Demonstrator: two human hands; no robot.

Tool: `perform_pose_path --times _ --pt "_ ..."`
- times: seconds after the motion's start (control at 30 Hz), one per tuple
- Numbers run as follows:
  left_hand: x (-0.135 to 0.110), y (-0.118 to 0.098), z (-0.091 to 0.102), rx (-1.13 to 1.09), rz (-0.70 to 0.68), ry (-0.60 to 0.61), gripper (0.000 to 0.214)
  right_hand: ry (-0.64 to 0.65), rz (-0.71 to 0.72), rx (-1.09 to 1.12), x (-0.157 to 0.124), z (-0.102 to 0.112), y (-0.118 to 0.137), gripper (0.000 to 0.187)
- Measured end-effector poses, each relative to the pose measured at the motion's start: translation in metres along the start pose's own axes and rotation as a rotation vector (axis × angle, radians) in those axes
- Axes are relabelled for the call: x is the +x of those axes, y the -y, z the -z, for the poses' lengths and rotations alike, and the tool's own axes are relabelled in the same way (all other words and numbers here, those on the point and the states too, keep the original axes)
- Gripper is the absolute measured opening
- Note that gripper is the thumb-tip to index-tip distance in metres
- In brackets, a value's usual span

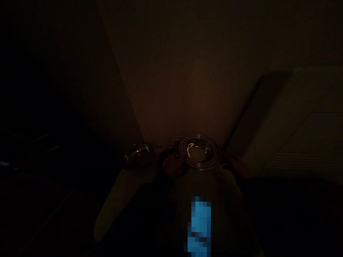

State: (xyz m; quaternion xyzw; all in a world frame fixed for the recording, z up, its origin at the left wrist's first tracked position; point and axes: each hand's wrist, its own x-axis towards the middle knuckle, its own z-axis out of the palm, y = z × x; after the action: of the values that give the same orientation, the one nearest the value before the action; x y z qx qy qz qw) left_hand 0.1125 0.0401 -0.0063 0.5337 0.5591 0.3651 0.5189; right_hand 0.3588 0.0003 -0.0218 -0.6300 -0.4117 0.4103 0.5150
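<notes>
In very dim light, a shiny metal plate (200, 165) with a wide ringed rim and a sunken middle faces up toward me. My left hand (175, 165) is closed on its left edge, thumb at the rim. At the opposite edge is my right hand (239, 166), its fingers at the rim and mostly lost in shadow. Behind my left hand lies a darker round dish (163, 157), partly hidden by that hand and the plate. Farther left, a shiny metal bowl (138, 156) sits on the tabletop.
A pale table (118, 203) with a rounded corner extends below the dishes. Behind it rises a plain wall (182, 78). A large pale panel-like object (292, 125) stands at the right. A blurred-out bright blue patch (199, 225) glows at the bottom. The left side is nearly black.
</notes>
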Motion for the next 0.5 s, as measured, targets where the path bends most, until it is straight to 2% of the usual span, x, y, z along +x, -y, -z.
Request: perform_pose_path --times 0.2,0.37,0.5 --pt "-0.005 0.000 0.040 -0.064 0.086 -0.032 0.041 0.116 0.065 -0.097 0.010 -0.039 0.003 0.035" --pt "0.001 0.020 0.068 -0.054 0.086 -0.101 0.040 0.201 0.079 -0.185 0.017 -0.067 -0.001 0.029" --pt "0.002 0.036 0.080 -0.024 0.122 -0.116 0.037 0.241 0.060 -0.242 0.017 -0.084 -0.007 0.025"
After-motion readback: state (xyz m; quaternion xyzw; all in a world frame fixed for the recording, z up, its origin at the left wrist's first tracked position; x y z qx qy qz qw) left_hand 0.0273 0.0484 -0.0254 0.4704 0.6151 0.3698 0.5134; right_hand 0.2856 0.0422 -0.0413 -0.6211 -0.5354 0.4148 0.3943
